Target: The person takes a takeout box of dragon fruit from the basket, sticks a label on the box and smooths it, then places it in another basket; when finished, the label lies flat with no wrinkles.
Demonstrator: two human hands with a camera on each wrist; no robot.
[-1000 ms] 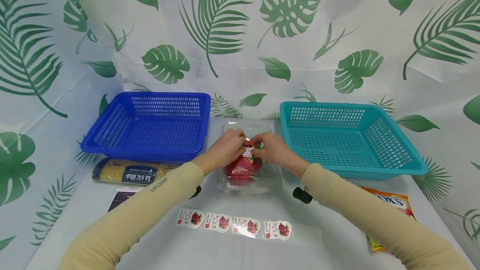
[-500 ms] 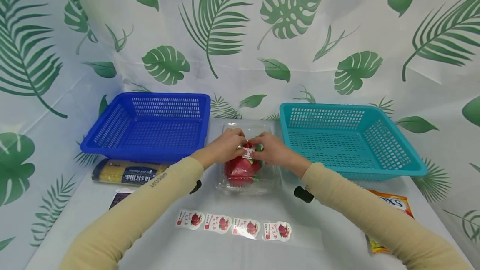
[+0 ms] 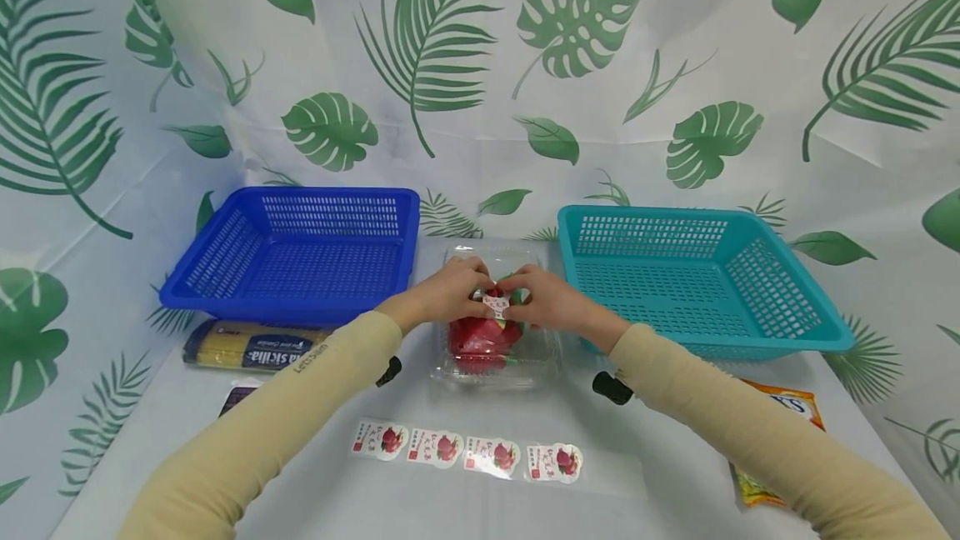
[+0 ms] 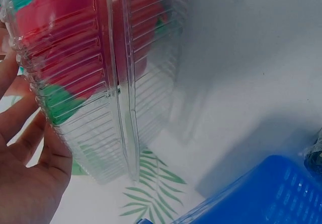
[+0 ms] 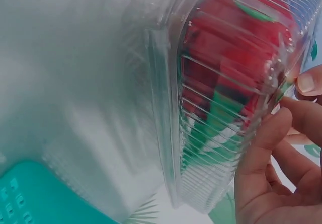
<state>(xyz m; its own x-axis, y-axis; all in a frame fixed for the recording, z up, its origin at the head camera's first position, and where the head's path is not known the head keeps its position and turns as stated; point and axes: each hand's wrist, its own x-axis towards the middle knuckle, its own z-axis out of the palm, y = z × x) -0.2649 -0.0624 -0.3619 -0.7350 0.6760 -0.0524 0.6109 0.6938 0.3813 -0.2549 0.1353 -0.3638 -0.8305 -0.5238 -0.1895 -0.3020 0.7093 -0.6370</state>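
A clear plastic clamshell box (image 3: 540, 357) stands mid-table with a red and green dragon fruit (image 3: 476, 344) inside. Over its lid is a small white sticker (image 3: 496, 306) with red print. My left hand (image 3: 453, 290) pinches the sticker's left side, thumb low and forefinger above. From the other side my right hand (image 3: 551, 298) pinches its right edge in the same way. Ribbed box walls fill much of both wrist views, the left hand (image 4: 32, 168) and right hand (image 5: 276, 158) bent at the lid; there the sticker is mostly hidden.
A blue basket (image 3: 292, 307) is at back left, a teal basket (image 3: 705, 344) at back right. Nearer me lies a strip of several stickers (image 3: 442, 447). A spaghetti pack (image 3: 240, 346), a dark purple packet (image 3: 236, 397) and an orange snack bag (image 3: 798, 407) lie at the sides.
The sticker shows a little lower over the lid, and both thumbs have shifted down along its sides. The box and baskets stay where they were.
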